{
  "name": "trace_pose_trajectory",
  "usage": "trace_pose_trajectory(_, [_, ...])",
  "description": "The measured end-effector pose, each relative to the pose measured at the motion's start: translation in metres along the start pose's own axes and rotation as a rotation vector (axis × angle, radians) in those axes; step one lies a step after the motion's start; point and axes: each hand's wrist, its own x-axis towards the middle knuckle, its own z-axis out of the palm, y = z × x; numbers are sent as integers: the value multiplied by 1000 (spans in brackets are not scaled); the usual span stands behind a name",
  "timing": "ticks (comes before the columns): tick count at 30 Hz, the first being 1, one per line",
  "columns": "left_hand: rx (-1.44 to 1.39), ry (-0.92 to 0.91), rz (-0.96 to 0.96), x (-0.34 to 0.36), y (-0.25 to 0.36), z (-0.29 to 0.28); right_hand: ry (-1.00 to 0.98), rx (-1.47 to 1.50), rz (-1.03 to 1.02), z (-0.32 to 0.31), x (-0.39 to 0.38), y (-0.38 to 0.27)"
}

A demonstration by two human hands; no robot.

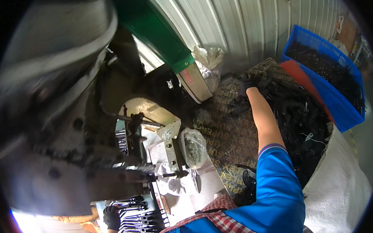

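Black bent metal parts (298, 115), heaped loose on a white woven sack (346, 184), lie just under and to the right of the right hand (247, 83), which wears a dark glove and reaches far out at the end of a bare forearm and blue sleeve; the hand seems closed on one of the dark pieces at the near edge of the heap, though against black parts I cannot tell exactly what the fingers pinch. Beyond the hand stands a blue slotted plastic crate (342, 104) filled with more dark pieces. The left hand (112, 217), also gloved in black, rests low at the stack of dark flat metal strips (139, 226) under the grey greasy press machine (68, 122); whether its fingers are spread or closed cannot be told. The likely trouble: parts in the heap are tangled, so a pull may drag neighbours off onto the printed cardboard sheet (227, 127), and with the gaze turned right, the left hand sits near the machine's tooling unwatched
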Motion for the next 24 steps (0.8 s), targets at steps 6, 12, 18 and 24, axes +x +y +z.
trace_pose_trajectory(6, [-38, -2, -88, -8, 4, -7, -262, 105, -29, 7, -35, -4])
trace_pose_trajectory(12, [11, 2, -91, 21, 29, -28, -286, -232, -221, 11, -129, -34])
trace_pose_trajectory(18, [-107, -94, -121, 32, 37, -26, -233, -142, -402, 17, -219, -44])
trace_pose_trajectory(24, [-79, -150, -198, -22, -42, 44, 80, 354, -143, -23, -119, 15])
